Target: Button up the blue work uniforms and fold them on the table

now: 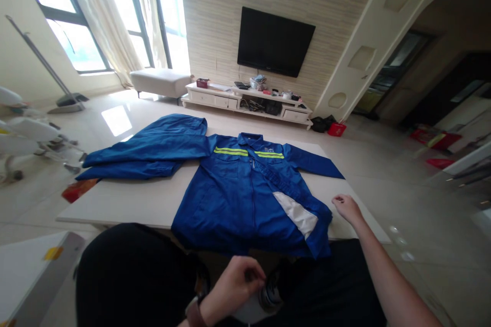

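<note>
A blue work jacket point(230, 199) lies front up on a low white table point(134, 202), its collar at the far side. Yellow-green stripes cross its chest, and a zip line runs down the middle. Toward the right, its front is turned over along a slanting edge, baring a white patch point(297, 214). My right hand point(347, 208) hovers over the table beside the jacket's right edge, fingers closed, nothing visible in them. Low in front, between my knees, my left hand point(241, 278) is curled closed, apart from the hem, with nothing visible in it.
Folded blue cloth point(141, 143) covers the table's left part, meeting the jacket's sleeve. Beyond stand a white TV cabinet point(215, 98) and a grey bench point(163, 79). A red box point(336, 129) sits on the floor. A white piece of furniture point(42, 271) is at lower left.
</note>
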Motion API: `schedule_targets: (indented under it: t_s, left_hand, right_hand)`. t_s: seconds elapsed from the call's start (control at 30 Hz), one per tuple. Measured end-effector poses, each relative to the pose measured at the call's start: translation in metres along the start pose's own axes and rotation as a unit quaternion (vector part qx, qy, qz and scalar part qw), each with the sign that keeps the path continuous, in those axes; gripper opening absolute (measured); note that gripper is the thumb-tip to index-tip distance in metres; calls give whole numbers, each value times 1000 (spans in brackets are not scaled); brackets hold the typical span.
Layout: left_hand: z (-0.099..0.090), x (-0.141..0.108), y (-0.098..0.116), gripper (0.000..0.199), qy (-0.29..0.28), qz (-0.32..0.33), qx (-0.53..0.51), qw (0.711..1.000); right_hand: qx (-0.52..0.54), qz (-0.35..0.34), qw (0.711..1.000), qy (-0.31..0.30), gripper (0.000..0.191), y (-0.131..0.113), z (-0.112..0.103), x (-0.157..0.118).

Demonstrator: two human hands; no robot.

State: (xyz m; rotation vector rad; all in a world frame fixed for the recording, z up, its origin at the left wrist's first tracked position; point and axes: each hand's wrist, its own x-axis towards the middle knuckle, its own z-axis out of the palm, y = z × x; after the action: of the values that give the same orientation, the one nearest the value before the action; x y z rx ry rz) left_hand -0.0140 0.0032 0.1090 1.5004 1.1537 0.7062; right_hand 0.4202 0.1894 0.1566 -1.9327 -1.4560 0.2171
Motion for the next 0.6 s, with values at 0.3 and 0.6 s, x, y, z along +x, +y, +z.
schedule_targets:
  t_s: [0.3,0.6]
  left_hand:
    - [-90,98,74,19,-45,175,83,980]
    - [-39,98,-23,11,-214,242,75,943]
  right_hand:
    - [-102,-186,967,-142,11,-123,118,64]
    - [-184,-239,934,-193,18,-249,253,127]
